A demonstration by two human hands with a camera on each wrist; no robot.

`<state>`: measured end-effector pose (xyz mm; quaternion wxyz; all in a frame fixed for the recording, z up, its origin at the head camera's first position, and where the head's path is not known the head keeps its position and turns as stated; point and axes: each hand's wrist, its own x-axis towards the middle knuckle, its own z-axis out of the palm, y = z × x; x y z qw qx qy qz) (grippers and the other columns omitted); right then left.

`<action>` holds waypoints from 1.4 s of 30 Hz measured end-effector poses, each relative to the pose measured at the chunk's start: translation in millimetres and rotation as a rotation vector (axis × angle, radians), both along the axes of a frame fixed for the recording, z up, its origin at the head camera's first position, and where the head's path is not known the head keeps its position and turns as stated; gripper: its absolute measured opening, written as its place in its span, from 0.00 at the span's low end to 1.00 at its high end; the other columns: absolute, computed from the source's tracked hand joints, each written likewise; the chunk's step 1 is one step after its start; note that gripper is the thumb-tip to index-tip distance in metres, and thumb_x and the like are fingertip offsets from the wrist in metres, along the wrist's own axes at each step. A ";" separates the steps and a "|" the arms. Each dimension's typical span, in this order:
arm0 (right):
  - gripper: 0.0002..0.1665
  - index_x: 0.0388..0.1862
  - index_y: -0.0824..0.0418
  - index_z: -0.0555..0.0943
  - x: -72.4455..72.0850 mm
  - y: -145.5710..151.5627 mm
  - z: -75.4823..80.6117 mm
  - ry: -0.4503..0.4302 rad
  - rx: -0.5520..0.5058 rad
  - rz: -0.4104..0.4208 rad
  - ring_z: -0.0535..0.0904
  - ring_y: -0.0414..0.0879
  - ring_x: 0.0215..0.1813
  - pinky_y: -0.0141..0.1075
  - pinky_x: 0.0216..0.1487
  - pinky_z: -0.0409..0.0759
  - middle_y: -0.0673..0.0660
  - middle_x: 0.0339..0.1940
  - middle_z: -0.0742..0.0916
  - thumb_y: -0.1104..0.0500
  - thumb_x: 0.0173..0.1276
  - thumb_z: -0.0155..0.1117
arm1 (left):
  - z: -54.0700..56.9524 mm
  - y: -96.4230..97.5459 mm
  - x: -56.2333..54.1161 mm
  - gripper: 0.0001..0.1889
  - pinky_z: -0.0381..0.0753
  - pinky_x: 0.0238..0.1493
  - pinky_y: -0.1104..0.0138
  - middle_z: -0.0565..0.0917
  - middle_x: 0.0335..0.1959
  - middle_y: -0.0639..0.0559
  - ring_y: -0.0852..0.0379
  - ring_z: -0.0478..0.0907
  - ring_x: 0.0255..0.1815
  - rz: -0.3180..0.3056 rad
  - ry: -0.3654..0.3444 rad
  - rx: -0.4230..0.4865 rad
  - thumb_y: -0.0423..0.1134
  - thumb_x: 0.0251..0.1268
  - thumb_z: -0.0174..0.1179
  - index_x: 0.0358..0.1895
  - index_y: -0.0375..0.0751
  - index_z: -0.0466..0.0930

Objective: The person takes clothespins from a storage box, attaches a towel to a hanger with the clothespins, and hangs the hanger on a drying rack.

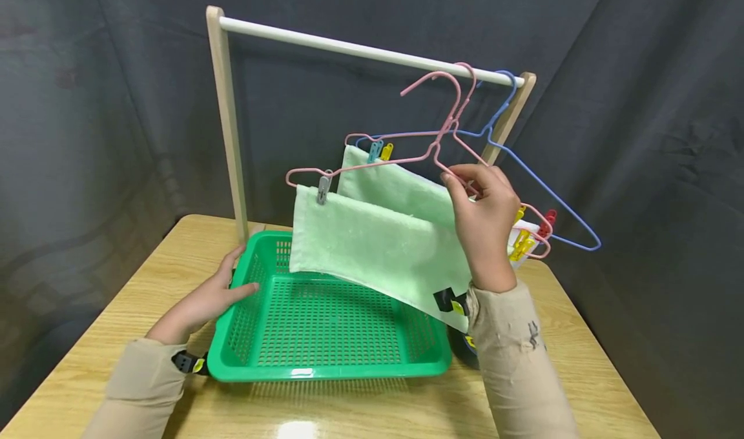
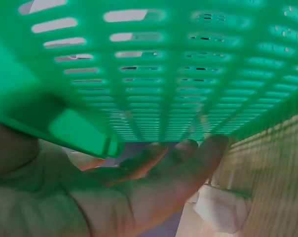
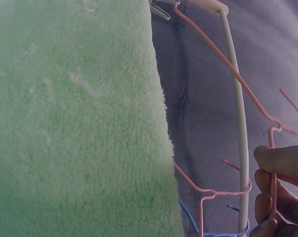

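Observation:
My right hand [image 1: 487,216] pinches the right arm of a pink hanger [image 1: 380,163], its hook standing free in front of the rod. From this hanger hangs a light green towel [image 1: 372,239], clipped by a grey clothespin [image 1: 323,189] on the left and a yellow clothespin [image 1: 521,245] on the right. At the left side of a green basket [image 1: 331,371], my left hand [image 1: 206,300] grips the rim, thumb over the inside. The left wrist view has its other fingers [image 2: 193,168] along the outer wall.
A white rod [image 1: 349,46] on wooden posts carries a second pink hanger [image 1: 465,97] with another green towel [image 1: 401,190], and a blue hanger [image 1: 543,184] at the right end. Teal, yellow and red clothespins [image 1: 547,223] sit on the rear hangers. A dark round container [image 1: 462,348] stands right of the basket.

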<state>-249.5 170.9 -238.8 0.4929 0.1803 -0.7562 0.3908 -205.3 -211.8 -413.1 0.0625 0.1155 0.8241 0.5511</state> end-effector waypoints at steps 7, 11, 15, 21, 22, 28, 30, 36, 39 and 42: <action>0.07 0.39 0.67 0.89 -6.8 -4.7 3.4 0.021 0.015 0.003 0.79 0.46 0.37 0.31 0.37 0.69 0.62 0.34 0.87 0.63 0.68 0.71 | -6.6 0.3 1.7 0.43 0.81 0.44 0.56 0.44 0.71 0.16 0.29 0.71 0.58 0.004 -0.009 0.064 0.27 0.77 0.46 0.77 0.30 0.20; 0.06 0.40 0.68 0.88 -9.3 -6.0 6.8 0.045 0.047 0.002 0.79 0.49 0.37 0.29 0.37 0.69 0.63 0.34 0.87 0.65 0.69 0.69 | -8.0 0.8 3.6 0.43 0.82 0.43 0.54 0.45 0.71 0.15 0.29 0.74 0.56 0.010 -0.021 0.076 0.26 0.77 0.43 0.78 0.31 0.19; 0.06 0.41 0.69 0.88 -12.1 -5.9 10.6 0.069 0.077 0.000 0.78 0.51 0.36 0.29 0.36 0.67 0.64 0.35 0.87 0.68 0.70 0.66 | -8.9 3.7 3.6 0.42 0.81 0.42 0.55 0.44 0.72 0.16 0.27 0.71 0.59 0.021 -0.019 0.073 0.26 0.76 0.43 0.78 0.33 0.20; 0.10 0.43 0.69 0.88 -17.4 -4.7 14.5 0.080 0.128 -0.002 0.74 0.53 0.34 0.31 0.36 0.65 0.66 0.34 0.86 0.71 0.72 0.60 | -9.5 7.1 2.3 0.43 0.80 0.44 0.54 0.44 0.73 0.17 0.24 0.66 0.62 0.035 -0.011 0.064 0.25 0.76 0.44 0.79 0.34 0.22; 0.10 0.43 0.70 0.88 -18.6 -4.5 15.1 0.082 0.131 -0.001 0.74 0.53 0.33 0.32 0.36 0.64 0.66 0.34 0.86 0.72 0.73 0.59 | -9.3 7.5 1.9 0.43 0.80 0.44 0.53 0.44 0.73 0.17 0.24 0.66 0.62 0.036 -0.008 0.060 0.26 0.76 0.44 0.79 0.33 0.22; 0.14 0.46 0.70 0.88 -24.9 -7.3 18.8 0.075 0.133 -0.009 0.74 0.56 0.33 0.35 0.36 0.63 0.67 0.36 0.86 0.75 0.71 0.56 | -8.0 8.5 1.3 0.43 0.81 0.44 0.53 0.45 0.73 0.16 0.26 0.71 0.59 0.038 -0.024 0.060 0.26 0.76 0.44 0.79 0.34 0.21; 0.15 0.47 0.69 0.88 -26.4 -9.1 19.4 0.061 0.118 -0.007 0.75 0.57 0.34 0.36 0.36 0.63 0.67 0.37 0.86 0.76 0.71 0.56 | -7.6 8.3 2.0 0.43 0.81 0.44 0.54 0.45 0.73 0.17 0.28 0.72 0.59 0.038 -0.030 0.064 0.26 0.76 0.44 0.79 0.35 0.21; 0.17 0.48 0.69 0.88 -31.0 -11.4 20.6 0.027 0.133 -0.014 0.80 0.61 0.44 0.43 0.43 0.71 0.67 0.42 0.87 0.77 0.71 0.54 | -6.0 6.3 4.1 0.43 0.82 0.42 0.54 0.47 0.72 0.16 0.33 0.77 0.53 0.042 -0.047 0.084 0.26 0.76 0.44 0.79 0.37 0.20; 0.19 0.49 0.69 0.87 -33.5 -11.2 21.1 0.017 0.144 -0.016 0.81 0.62 0.47 0.48 0.47 0.73 0.68 0.42 0.87 0.78 0.70 0.53 | -4.8 5.2 4.8 0.44 0.82 0.41 0.55 0.48 0.71 0.16 0.35 0.78 0.51 0.041 -0.048 0.085 0.27 0.76 0.44 0.79 0.37 0.20; 0.19 0.49 0.69 0.87 -35.7 -11.6 22.6 0.009 0.144 -0.015 0.81 0.62 0.47 0.51 0.50 0.73 0.68 0.42 0.87 0.79 0.69 0.52 | -4.5 4.0 4.5 0.43 0.82 0.41 0.55 0.48 0.71 0.15 0.35 0.78 0.51 0.040 -0.039 0.077 0.27 0.76 0.44 0.79 0.36 0.20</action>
